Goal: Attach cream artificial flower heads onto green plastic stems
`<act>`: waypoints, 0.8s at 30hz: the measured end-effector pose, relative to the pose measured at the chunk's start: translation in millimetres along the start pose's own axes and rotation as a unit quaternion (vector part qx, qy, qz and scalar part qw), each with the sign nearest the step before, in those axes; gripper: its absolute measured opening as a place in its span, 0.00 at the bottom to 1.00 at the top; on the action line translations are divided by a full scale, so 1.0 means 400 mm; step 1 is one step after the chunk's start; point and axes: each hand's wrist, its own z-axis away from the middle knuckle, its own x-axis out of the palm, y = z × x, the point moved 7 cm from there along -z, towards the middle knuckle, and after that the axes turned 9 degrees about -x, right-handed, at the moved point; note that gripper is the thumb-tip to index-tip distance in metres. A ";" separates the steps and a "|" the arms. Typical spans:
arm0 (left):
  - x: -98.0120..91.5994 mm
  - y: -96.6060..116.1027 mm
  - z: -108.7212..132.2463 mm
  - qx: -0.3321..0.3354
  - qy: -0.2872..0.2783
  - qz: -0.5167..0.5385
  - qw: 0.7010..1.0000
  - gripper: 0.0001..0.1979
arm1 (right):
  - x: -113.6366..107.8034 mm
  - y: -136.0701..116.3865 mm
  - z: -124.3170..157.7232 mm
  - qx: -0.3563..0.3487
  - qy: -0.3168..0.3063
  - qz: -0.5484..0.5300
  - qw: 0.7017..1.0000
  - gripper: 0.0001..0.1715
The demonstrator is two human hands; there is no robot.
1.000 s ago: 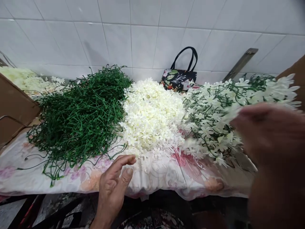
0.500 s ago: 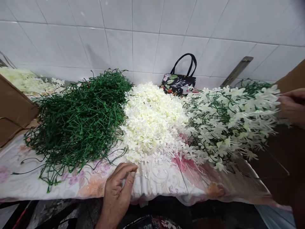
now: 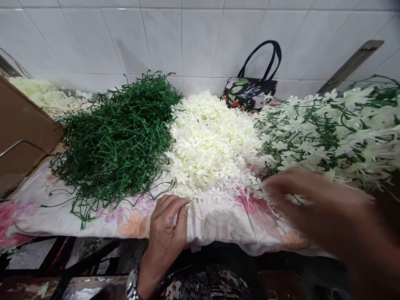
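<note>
- A brown cardboard box (image 3: 21, 125) is standing at the far left, and its side is hiding part of the table there.
- Behind the box, a small heap of pale flowers (image 3: 46, 93) is lying near the wall.
- A big pile of green stems (image 3: 118, 133) is lying on the cloth, and thin ends are sticking out toward the front edge.
- The left hand (image 3: 167, 233) is resting on the front edge of the cloth, just below the pile of white flowers (image 3: 212, 141). Its fingers are bending down close together. I cannot tell if it is pinching something tiny.
- A watch (image 3: 131, 285) is sitting on that wrist.
- The pile of white flowers is lying in the middle of the table, touching the green stems on one side.
- A dark bag (image 3: 250, 89) with flower print and black handles is leaning by the wall behind the white pile.
- The right hand (image 3: 312, 204) is showing as a blur in front of the bunch of flowers on green stems (image 3: 328, 129), hiding its lower part. I cannot tell how wide it is or if it is holding anything.
- A metal bar (image 3: 350, 66) is leaning on the wall at the right.
- A cloth (image 3: 218, 229) with pink flower print is covering the table and hanging over the front.
- A wall (image 3: 156, 37) of white tiles is standing behind everything.
</note>
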 end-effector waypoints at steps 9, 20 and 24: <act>0.016 0.037 0.013 0.035 -0.029 -0.053 0.998 0.09 | 0.243 -0.042 0.010 -0.041 -0.140 0.090 0.985 0.15; 0.051 0.064 0.000 -0.044 -0.077 0.078 0.993 0.12 | 0.204 -0.014 0.044 0.184 -0.027 -0.357 0.915 0.08; 0.075 0.073 -0.002 -0.080 -0.111 0.148 0.980 0.07 | 0.224 -0.054 0.057 0.199 -0.058 -0.439 0.874 0.09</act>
